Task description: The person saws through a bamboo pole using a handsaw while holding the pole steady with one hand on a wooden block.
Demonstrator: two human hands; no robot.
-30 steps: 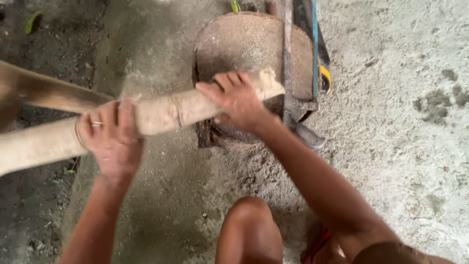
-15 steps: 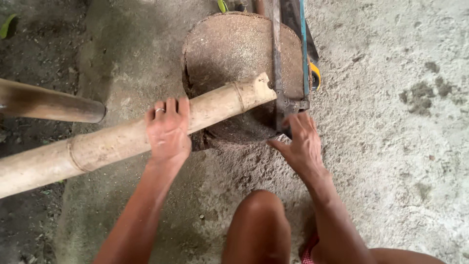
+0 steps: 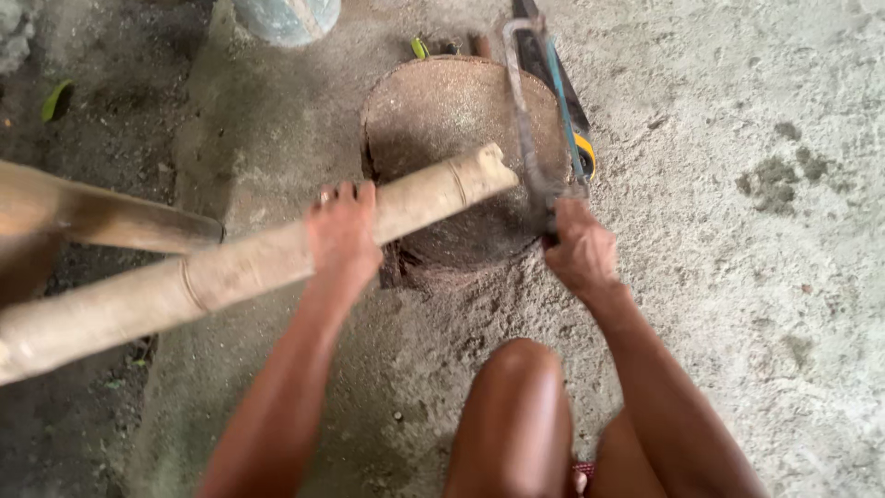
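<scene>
The concrete floor [image 3: 737, 277] fills the view, grey and gritty, with sawdust gathered around the base of a round wood block [image 3: 442, 120] that stands near its far middle. A long bamboo pole [image 3: 221, 277] slants across the left half of the floor, its left end running out past the left edge and its cut right end resting on top of the block, near the block's middle. A 2nd, darker pole [image 3: 101, 217] lies behind it toward the left edge, its end just above the bamboo and apart from it. The left hand [image 3: 343, 235] is clamped over the bamboo pole just at the near-left rim of the block, fingers wrapped over the top, a ring on 1 finger. The right hand [image 3: 579, 251] is closed around the handle of a hacksaw [image 3: 539, 111] at the block's right rim; the saw's metal frame runs away from the hand across the right side of the block toward the far edge of the floor, with a yellow piece beside it. A bare knee [image 3: 516, 406] shows between the 2 forearms at the near edge. A pale round container [image 3: 286, 17] sits at the far edge, left of the block, and a small green leaf [image 3: 57, 100] lies near the far-left corner.
</scene>
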